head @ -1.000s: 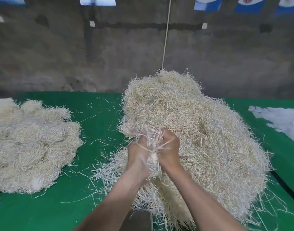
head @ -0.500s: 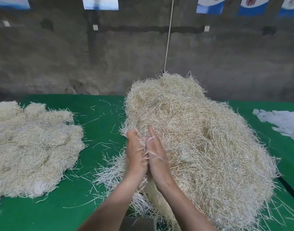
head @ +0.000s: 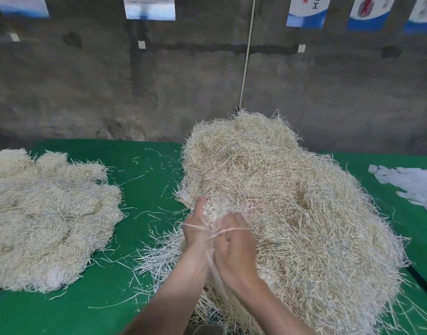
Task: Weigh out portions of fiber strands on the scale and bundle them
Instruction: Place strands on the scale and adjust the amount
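Note:
A tall pile of pale straw-coloured fiber strands [head: 299, 213] fills the middle and right of the green table [head: 149, 189]. At its near left edge, my left hand [head: 195, 235] and my right hand [head: 236, 247] are pressed together around a small bunch of strands [head: 216, 209]. The bunch's ends stick up between the thumbs. Both hands curl round it. A few long strands lie across the backs of both hands. No scale can be made out.
A lower, flatter heap of whiter strands [head: 43, 218] lies on the left of the table. White paper slips [head: 411, 184] sit at the right edge. A grey wall stands behind the table. A grey object [head: 205, 330] shows at the bottom edge.
My hands went from fists gripping a tuft to flat palms pressed together. Now they curl round the bunch again, slightly nearer to me, with strands draped across them.

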A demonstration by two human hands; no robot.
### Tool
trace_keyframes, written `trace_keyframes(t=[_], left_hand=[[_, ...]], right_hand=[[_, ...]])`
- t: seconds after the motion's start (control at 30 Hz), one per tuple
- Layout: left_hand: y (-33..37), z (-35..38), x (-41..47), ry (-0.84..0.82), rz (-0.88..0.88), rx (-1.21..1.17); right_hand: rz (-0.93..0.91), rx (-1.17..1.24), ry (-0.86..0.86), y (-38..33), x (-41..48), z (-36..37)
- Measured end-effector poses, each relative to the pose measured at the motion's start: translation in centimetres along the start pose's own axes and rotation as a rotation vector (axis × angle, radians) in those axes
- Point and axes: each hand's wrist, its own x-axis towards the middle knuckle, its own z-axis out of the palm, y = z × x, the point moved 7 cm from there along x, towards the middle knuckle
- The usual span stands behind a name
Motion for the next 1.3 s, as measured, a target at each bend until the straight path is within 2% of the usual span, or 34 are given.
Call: trace_keyframes(t=[0.03, 0.1, 0.2, 0.33, 0.37, 0.47, 0.53, 0.6, 0.67, 0.73, 0.8, 0.83, 0.87, 0.9, 0.97, 1.03, 1.1, 1.13, 1.2, 1.23, 1.3], left_hand=[[-0.1, -0.2, 0.3, 0.033, 0.012, 0.016], [-0.9, 0.4, -0.6, -0.003, -0.007, 0.134], [-1.7, 0.9, -1.2, -0.024, -0.06, 0.208], [-0.1, 0.2, 0.8, -0.041, 0.055, 0.181], [-0.4, 0.1, 0.7, -0.037, 0.031, 0.199], [-1.3, 0.0, -0.2, 0.016, -0.093, 0.313], [-0.1, -0.4, 0.4, 0.065, 0.068, 0.452], [1.3, -0.4, 1.2, 0.061, 0.273, 0.528], [1.9, 0.2, 1.4, -0.005, 0.372, 0.591], [1.8, 1.0, 0.9, -0.135, 0.338, 0.474], [1.1, 0.8, 0.9, -0.208, 0.211, 0.198], [0.6, 0.5, 0.9, -0.194, 0.155, 0.152], [-0.1, 0.4, 0.9, -0.197, 0.078, 0.11], [-0.9, 0.5, 0.8, -0.214, -0.014, 0.079], [-1.5, 0.8, 0.5, -0.197, -0.138, -0.03], [-0.9, 0.2, 1.5, -0.09, -0.124, -0.073], [-0.3, -1.6, 1.8, 0.099, -0.049, 0.098], [-0.5, -2.0, 1.3, 0.126, -0.03, 0.205], [-1.9, -1.1, 0.2, 0.016, -0.029, 0.313], [-2.6, -0.8, -0.3, -0.031, -0.061, 0.337], [-2.1, -0.4, -0.4, -0.04, -0.049, 0.378]], right_hand=[[-0.004, -0.01, -0.037, -0.3, 0.4, 0.2], [0.122, 0.048, -0.103, 1.4, 2.5, -0.1], [0.198, 0.035, -0.03, 2.8, 3.7, -1.5], [0.043, -0.01, 0.024, -0.6, 0.7, 0.7], [0.066, 0.02, 0.027, -0.3, 1.3, 0.6], [0.288, 0.075, -0.009, 2.2, 3.5, -0.3], [0.329, 0.308, -0.024, 2.8, 3.6, 0.0], [0.28, 0.547, -0.126, 1.5, 3.3, 1.1], [0.189, 0.463, -0.221, 0.7, 3.3, 2.0], [0.266, 0.408, -0.189, 2.0, 4.1, 1.9], [0.456, 0.573, -0.071, 4.3, 4.8, 1.3], [0.568, 0.707, -0.026, 5.1, 4.8, 1.2], [0.596, 0.754, 0.023, 5.6, 5.0, 0.8], [0.573, 0.724, 0.046, 5.7, 4.9, 0.4], [0.323, 0.38, 0.067, 4.1, 4.0, -0.5], [0.019, 0.047, 0.085, 1.7, 1.2, 0.0], [-0.145, -0.101, 0.015, 0.2, -1.0, 1.7], [-0.14, -0.135, -0.019, 0.4, -0.7, 2.0], [0.073, 0.046, -0.038, 2.6, 1.5, 1.3], [0.161, 0.126, 0.004, 3.8, 2.4, 0.5], [0.168, 0.144, 0.131, 4.2, 2.5, -0.7]])
